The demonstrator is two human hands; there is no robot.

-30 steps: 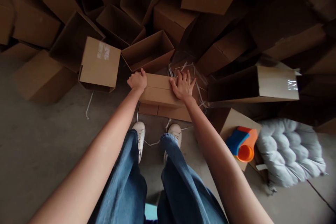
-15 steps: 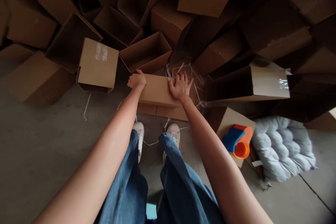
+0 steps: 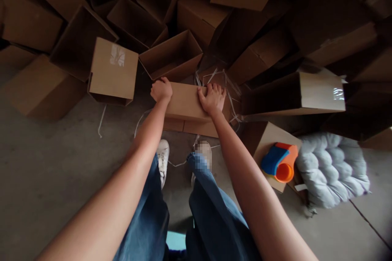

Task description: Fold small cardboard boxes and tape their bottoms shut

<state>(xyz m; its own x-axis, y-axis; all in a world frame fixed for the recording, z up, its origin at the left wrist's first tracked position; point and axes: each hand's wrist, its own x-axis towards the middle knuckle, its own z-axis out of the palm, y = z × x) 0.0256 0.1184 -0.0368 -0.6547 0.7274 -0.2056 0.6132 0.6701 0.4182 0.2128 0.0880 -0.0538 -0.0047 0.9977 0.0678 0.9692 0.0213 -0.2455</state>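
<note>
A closed brown cardboard box (image 3: 185,100) lies in front of my feet, on top of more flat cardboard. My left hand (image 3: 161,89) is closed over its left end, with the fingertips hidden behind the edge. Across the right end of the top lies my right hand (image 3: 213,98), its fingers bent over the far right edge and the thumb pointing forward. Loose white strapping (image 3: 234,116) runs around the right side of the box and along the floor.
Piled cardboard boxes, many open, fill the far side; an open carton (image 3: 171,57) sits just behind. At left stands a taped box (image 3: 114,71). To the right are another open box (image 3: 320,94), an orange and blue tape dispenser (image 3: 280,161) and a grey cushion (image 3: 333,171).
My right hand's spread fingers have drawn closer together and bent over the box's edge. My left hand keeps its hold. The view has shifted slightly.
</note>
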